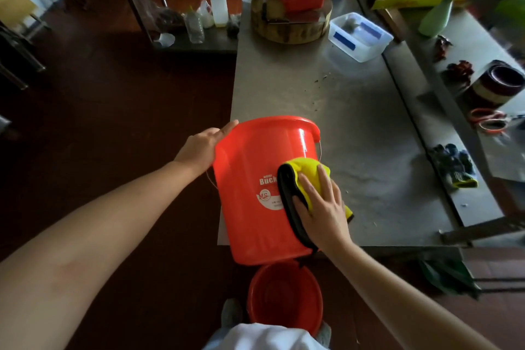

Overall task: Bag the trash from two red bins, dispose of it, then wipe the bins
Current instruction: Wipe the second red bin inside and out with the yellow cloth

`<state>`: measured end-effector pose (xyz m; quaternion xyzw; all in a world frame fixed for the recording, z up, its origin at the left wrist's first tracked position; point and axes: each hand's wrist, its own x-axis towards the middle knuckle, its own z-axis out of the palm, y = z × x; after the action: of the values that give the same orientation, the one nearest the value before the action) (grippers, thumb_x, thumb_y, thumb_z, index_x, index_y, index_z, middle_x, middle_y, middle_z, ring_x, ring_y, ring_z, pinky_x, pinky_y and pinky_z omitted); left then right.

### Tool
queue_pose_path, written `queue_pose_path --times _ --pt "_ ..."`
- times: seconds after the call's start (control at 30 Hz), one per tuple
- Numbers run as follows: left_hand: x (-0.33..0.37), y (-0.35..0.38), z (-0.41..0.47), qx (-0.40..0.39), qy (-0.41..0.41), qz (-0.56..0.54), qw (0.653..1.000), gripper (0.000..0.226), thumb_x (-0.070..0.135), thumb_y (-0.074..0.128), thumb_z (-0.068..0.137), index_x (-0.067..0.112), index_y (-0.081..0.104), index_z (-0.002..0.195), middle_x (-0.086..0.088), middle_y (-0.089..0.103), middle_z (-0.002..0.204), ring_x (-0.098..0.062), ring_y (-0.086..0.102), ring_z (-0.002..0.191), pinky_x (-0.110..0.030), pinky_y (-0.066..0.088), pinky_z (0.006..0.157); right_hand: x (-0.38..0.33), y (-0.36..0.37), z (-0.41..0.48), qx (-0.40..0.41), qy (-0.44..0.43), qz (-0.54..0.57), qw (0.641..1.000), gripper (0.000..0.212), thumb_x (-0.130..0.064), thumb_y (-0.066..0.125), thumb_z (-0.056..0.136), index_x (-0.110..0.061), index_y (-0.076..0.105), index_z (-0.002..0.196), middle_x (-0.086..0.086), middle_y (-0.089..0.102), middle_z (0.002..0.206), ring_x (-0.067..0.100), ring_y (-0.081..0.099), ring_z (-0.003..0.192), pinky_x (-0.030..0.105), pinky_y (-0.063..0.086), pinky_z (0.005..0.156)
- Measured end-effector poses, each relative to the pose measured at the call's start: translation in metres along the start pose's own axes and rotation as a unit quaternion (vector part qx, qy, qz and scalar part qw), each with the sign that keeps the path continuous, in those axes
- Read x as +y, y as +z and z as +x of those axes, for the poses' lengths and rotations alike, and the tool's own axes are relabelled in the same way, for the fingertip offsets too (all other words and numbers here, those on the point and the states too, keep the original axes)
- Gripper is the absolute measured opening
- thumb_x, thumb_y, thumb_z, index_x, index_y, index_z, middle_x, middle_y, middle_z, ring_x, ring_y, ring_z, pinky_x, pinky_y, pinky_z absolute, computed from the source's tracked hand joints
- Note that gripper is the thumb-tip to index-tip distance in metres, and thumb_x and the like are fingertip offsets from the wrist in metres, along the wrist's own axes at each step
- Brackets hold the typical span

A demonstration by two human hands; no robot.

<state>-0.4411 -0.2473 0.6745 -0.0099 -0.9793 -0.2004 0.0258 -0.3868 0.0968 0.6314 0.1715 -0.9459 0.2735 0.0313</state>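
head view: red bin point(255, 207) tilts on the counter point(355, 94) edge at 6 o'clock. right hand point(324, 207), fingers flat, presses a yellow cloth point(308, 170) to its side; left hand point(201, 148) steadies the rim, fingers hidden, perhaps gripping. hard wiping could tip it off.

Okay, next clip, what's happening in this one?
A person is wiping a red bucket that lies tilted at the edge of the steel table. The right hand presses a yellow cloth flat against its side; the left hand steadies the rim. A second red bucket stands on the floor below.
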Motion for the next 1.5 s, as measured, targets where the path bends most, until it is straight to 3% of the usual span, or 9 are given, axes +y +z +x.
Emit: queue_pose_path --times 0.17,0.27,0.4,0.63,0.87,1.03,1.2,1.37,1.5 --pt "0.006 -0.002 0.002 -0.013 0.030 0.053 0.998 0.078 0.014 0.050 0.104 0.051 0.005 0.155 0.002 0.053 0.106 -0.016 0.059 0.085 -0.026 0.049 0.080 0.017 0.005 -0.061 0.017 -0.002 0.025 1.000 0.053 -0.053 0.046 0.099 -0.043 0.041 0.150 -0.001 0.014 0.169 0.038 0.029 0.147 0.061 0.043 0.105" --pt "0.024 -0.011 0.007 -0.033 0.041 0.029 0.998 0.060 0.022 0.046 0.104 0.037 0.024 0.158 -0.006 0.059 0.123 -0.023 0.063 0.102 -0.038 0.054 0.091 0.020 0.003 -0.063 0.019 0.014 0.038 0.999 0.053 -0.053 0.047 0.098 -0.043 0.042 0.150 0.000 0.017 0.168 0.038 0.030 0.147 0.061 0.044 0.104" --pt "0.075 -0.020 0.040 0.055 0.102 0.046 0.992 0.044 0.019 0.046 0.099 0.014 0.056 0.142 -0.007 0.052 0.147 -0.027 0.051 0.133 -0.040 0.044 0.109 0.023 0.004 -0.065 0.017 0.011 0.037 0.999 0.054 -0.056 0.045 0.099 -0.049 0.036 0.151 -0.005 0.012 0.169 0.036 0.028 0.148 0.060 0.045 0.104" --pt "0.206 0.022 0.114 -0.128 0.125 0.194 0.965 0.038 0.033 0.041 0.103 0.019 0.048 0.138 -0.010 0.058 0.129 -0.035 0.056 0.121 -0.048 0.048 0.099 0.008 0.007 -0.062 0.018 0.014 0.013 1.000 0.052 -0.061 0.040 0.099 -0.048 0.037 0.150 -0.003 0.013 0.169 0.038 0.028 0.148 0.060 0.045 0.103" --pt "0.212 0.055 0.131 -0.130 0.033 0.281 0.950 0.030 0.019 0.049 0.101 0.011 0.065 0.126 -0.015 0.065 0.128 -0.035 0.059 0.121 -0.040 0.047 0.099 0.006 0.005 -0.065 0.015 0.014 0.015 1.000 0.051 -0.063 0.037 0.100 -0.045 0.046 0.147 0.001 0.020 0.168 0.038 0.030 0.147 0.057 0.044 0.102" --pt "0.209 0.046 0.120 -0.098 0.072 0.227 0.966 0.030 0.017 0.049 0.097 0.021 0.067 0.119 -0.011 0.068 0.118 -0.034 0.064 0.112 -0.040 0.050 0.092 0.006 0.005 -0.063 0.005 0.027 0.032 0.999 0.049 -0.060 0.042 0.100 -0.048 0.043 0.147 0.000 0.018 0.168 0.037 0.029 0.148 0.058 0.044 0.105" --pt "0.198 0.024 0.101 -0.002 0.134 0.056 0.989 0.026 0.024 0.049 0.103 0.021 0.067 0.121 -0.013 0.068 0.112 -0.035 0.064 0.104 -0.040 0.051 0.084 0.012 -0.015 -0.049 0.054 0.021 -0.043 0.997 0.048 -0.058 0.049 0.097 -0.046 0.049 0.144 0.001 0.020 0.168 0.040 0.028 0.148 0.057 0.040 0.104" --pt "0.167 0.015 0.084 0.024 0.086 -0.138 0.986 0.026 0.014 0.056 0.102 0.010 0.067 0.125 -0.013 0.071 0.117 -0.027 0.066 0.107 -0.017 0.038 0.081 0.015 -0.041 -0.022 0.054 0.016 -0.148 0.987 0.050 -0.066 0.039 0.097 -0.055 0.038 0.145 -0.002 0.014 0.169 0.042 0.023 0.149 0.061 0.036 0.104" --pt "0.150 0.026 0.068 0.000 0.037 -0.178 0.983 0.022 0.015 0.053 0.103 0.012 0.062 0.122 -0.006 0.069 0.114 -0.025 0.065 0.104 -0.027 0.044 0.084 0.012 -0.044 -0.010 0.004 0.012 -0.180 0.984 0.052 -0.070 0.034 0.098 -0.057 0.029 0.148 -0.005 0.003 0.170 0.042 0.016 0.152 0.066 0.032 0.109"
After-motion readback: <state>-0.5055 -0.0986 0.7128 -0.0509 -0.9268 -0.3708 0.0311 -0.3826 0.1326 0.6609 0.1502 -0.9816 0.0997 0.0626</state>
